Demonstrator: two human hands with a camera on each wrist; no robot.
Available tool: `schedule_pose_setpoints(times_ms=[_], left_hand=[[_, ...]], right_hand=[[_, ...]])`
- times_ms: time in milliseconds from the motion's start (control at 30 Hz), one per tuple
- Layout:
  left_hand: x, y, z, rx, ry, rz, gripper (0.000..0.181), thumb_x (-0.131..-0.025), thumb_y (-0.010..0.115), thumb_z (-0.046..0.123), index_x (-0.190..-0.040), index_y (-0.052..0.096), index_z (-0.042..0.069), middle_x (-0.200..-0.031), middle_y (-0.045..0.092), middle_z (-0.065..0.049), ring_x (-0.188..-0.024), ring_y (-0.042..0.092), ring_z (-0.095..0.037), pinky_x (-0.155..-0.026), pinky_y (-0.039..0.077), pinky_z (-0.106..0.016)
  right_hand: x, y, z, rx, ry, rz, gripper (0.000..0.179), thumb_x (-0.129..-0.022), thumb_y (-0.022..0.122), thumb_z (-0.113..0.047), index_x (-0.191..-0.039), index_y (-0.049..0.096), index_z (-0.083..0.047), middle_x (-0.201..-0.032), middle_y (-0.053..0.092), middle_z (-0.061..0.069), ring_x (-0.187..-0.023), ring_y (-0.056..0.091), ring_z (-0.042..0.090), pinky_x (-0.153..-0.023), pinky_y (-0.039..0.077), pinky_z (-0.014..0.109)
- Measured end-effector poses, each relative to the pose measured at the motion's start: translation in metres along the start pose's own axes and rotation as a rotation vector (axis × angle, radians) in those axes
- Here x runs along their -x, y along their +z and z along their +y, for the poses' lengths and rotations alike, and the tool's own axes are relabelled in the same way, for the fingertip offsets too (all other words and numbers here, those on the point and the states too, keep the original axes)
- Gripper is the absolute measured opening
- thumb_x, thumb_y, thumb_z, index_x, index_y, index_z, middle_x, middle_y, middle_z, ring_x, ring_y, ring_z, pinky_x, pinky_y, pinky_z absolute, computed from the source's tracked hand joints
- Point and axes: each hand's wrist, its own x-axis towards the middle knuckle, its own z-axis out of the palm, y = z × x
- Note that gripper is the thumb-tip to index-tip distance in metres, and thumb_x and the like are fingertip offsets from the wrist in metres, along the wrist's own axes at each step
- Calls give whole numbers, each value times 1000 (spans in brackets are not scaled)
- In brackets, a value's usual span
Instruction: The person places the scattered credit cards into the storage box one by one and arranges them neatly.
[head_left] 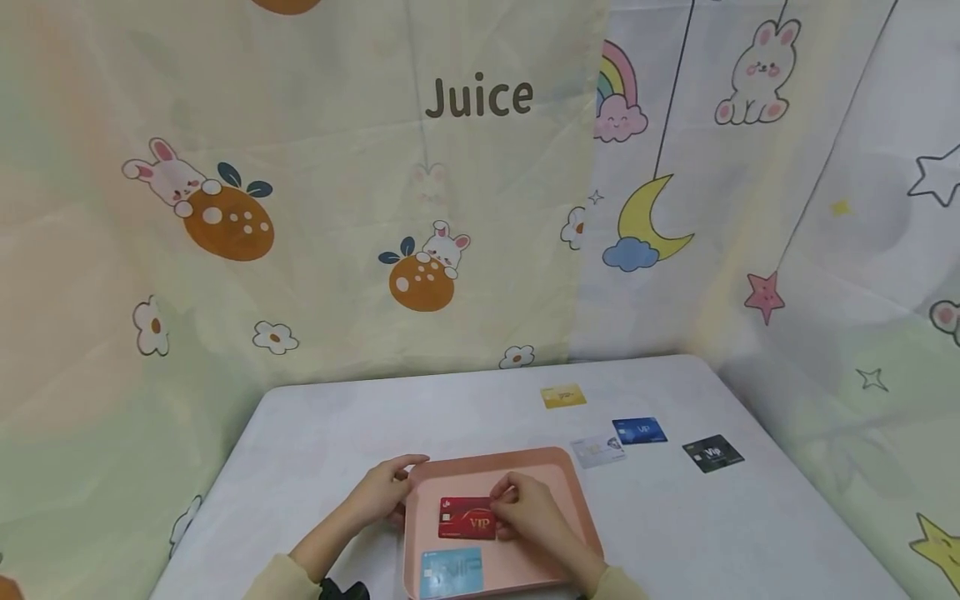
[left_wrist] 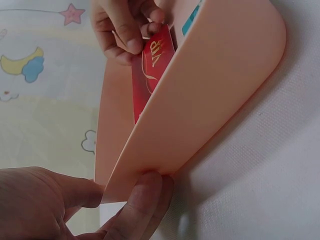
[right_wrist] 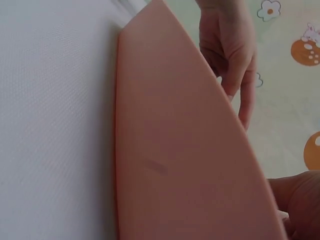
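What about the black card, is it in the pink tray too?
No, the black card lies on the white table, outside the pink tray.

Head view: illumination is bright, diffuse and even across the printed curtain [head_left: 337, 183] and white tablecloth [head_left: 315, 437]; source direction cannot be determined. Gold lettering on the red VIP card [head_left: 459, 527] is legible; lettering on the pale blue card [head_left: 452, 572] shows low contrast. Left wrist view: exposure is dimmer and tones are muted. A soft-edged shadow falls on the tablecloth beside the pink tray [head_left: 495, 457]. Right wrist view: the tray's outer wall is shaded, with a blurred shadow along its base. Curtain prints appear soft in both wrist views.
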Motion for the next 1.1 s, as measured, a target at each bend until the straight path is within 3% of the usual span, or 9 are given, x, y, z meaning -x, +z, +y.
schedule_pose_setpoints(times_ms=[233,367,500,1100], left_hand=[[-1,0,-1,4,-1,-4,45,-101,57,11,-146,57,9,-108,69,-16,-68,70,-18,-56,60,-35],[-1,1,-2,17,3,-3,44,-102,58,12,-146,57,9,-109,69,-17,-68,70,-19,-57,61,-35],[-2,1,-2,22,2,4,44,-102,58,12,-146,57,9,-110,69,-17,-68,70,-19,-57,61,-35],[-2,2,-3,17,4,-2,45,-101,57,12,-147,57,9,-111,68,-18,-65,70,-18,-55,60,-35]], right_hand=[[0,9,-1,21,-83,-27,9,-93,73,-5,-94,64,-4,-68,67,4,-49,61,11,-48,56,27],[-2,14,2,135,-156,5,9,-90,75,-8,-91,66,-7,-66,65,-1,-50,55,7,-46,49,22],[-4,16,3,244,-226,49,8,-86,76,-10,-91,70,-9,-69,65,-7,-59,53,4,-53,44,21],[0,22,4,353,-268,75,12,-85,80,-14,-84,68,-16,-68,59,-12,-63,49,1,-59,43,21]])
